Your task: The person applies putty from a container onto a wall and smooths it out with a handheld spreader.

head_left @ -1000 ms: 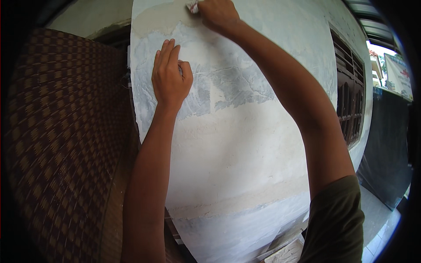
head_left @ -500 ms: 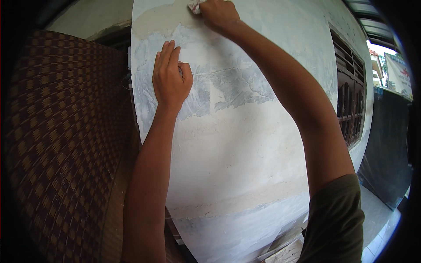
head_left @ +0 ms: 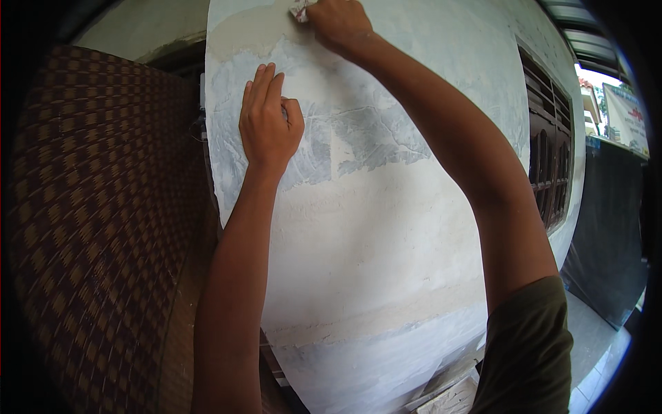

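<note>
A pale wall (head_left: 372, 228) with patchy white and grey filler stands before me. High on it, my right hand (head_left: 339, 26) is closed around a crumpled whitish sheet with reddish marks (head_left: 301, 10), pressed to the beige patch near the top. The side of the sheet facing the wall is hidden. Lower and to the left, my left hand (head_left: 269, 124) rests against the wall with its fingers stretched upward. Its thumb bends in towards the palm, and I see nothing held in it.
A brown woven panel (head_left: 103, 207) stands close along the left. To the right are a dark window with bars (head_left: 549, 145) and a black sheet (head_left: 607, 228). Flat whitish pieces (head_left: 452, 399) lie at the wall's foot, low on the right.
My right hand has slid slightly left along the wall with the crumpled sheet. The left hand stays in the same place.
</note>
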Available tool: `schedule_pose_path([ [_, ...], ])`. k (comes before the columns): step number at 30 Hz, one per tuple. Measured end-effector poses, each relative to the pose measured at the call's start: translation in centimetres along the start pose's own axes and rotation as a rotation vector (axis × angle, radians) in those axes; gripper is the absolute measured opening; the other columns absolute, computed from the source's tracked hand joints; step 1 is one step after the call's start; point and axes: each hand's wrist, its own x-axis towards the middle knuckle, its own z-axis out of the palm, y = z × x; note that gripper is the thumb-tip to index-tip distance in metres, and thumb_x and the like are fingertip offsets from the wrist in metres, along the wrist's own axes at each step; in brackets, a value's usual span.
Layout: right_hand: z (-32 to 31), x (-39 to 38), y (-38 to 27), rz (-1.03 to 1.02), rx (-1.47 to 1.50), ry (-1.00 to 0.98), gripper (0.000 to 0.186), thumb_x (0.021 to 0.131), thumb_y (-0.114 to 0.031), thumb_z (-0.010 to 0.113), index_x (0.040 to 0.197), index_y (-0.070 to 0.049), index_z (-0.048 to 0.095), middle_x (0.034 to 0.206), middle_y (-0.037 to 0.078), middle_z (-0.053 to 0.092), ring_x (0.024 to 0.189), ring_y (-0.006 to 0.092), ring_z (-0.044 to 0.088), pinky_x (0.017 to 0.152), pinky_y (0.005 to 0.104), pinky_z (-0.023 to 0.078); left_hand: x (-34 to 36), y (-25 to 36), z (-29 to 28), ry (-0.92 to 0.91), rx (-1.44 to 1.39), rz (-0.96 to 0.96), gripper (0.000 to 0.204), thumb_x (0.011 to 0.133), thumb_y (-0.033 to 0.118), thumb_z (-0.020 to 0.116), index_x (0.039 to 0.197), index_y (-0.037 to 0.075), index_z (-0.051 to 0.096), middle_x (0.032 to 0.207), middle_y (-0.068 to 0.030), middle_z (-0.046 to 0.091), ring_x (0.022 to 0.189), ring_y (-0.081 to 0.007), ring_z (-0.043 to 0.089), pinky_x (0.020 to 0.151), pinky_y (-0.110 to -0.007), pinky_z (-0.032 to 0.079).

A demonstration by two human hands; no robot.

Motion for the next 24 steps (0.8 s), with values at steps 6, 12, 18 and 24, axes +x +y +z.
schedule_pose_path([
  [6,-4.3,-6.7,-6.3,-0.116,0.178,-0.034,0.012,0.074,-0.006,0.057,0.078,-0.005,0.069,0.083,0.018,0.067,0.072,0.0367,0.067,0.064,0.0443,0.054,-0.6,-1.3,-1.4,0.031,0.008,-0.009,0.034,0.081,0.002,0.049,0.110,-0.007,0.065,0.128,-0.0218,0.060,0.128,-0.0352,0.052,0.110,-0.049,0.038],
  [12,-2.6,-0.8,0.7,0.060,0.089,0.169,0.014,0.079,-0.008,0.058,0.086,-0.004,0.069,0.084,0.018,0.067,0.075,0.0349,0.068,0.066,0.0453,0.054,-0.3,-0.8,-0.4,0.027,0.037,0.021,0.034,0.081,0.002,0.049,0.110,-0.007,0.066,0.127,-0.0215,0.061,0.127,-0.0347,0.053,0.110,-0.049,0.038],
  [18,-0.5,-1.6,1.2,-0.057,-0.018,-0.008,0.012,0.077,-0.007,0.060,0.085,-0.002,0.068,0.085,0.018,0.067,0.076,0.0347,0.068,0.066,0.0450,0.054,-0.3,-0.8,-0.6,0.027,0.024,0.008,0.034,0.081,0.002,0.049,0.109,-0.007,0.066,0.127,-0.0212,0.061,0.127,-0.0346,0.053,0.110,-0.048,0.038],
  [24,-3.6,-8.3,-4.6,-0.104,0.225,-0.004,0.012,0.075,-0.007,0.060,0.084,-0.006,0.068,0.085,0.015,0.067,0.075,0.0348,0.066,0.066,0.0434,0.054,-0.6,-1.3,-1.6,0.023,0.043,0.001,0.034,0.081,0.002,0.049,0.109,-0.007,0.066,0.127,-0.0212,0.061,0.126,-0.0345,0.053,0.110,-0.047,0.038],
])
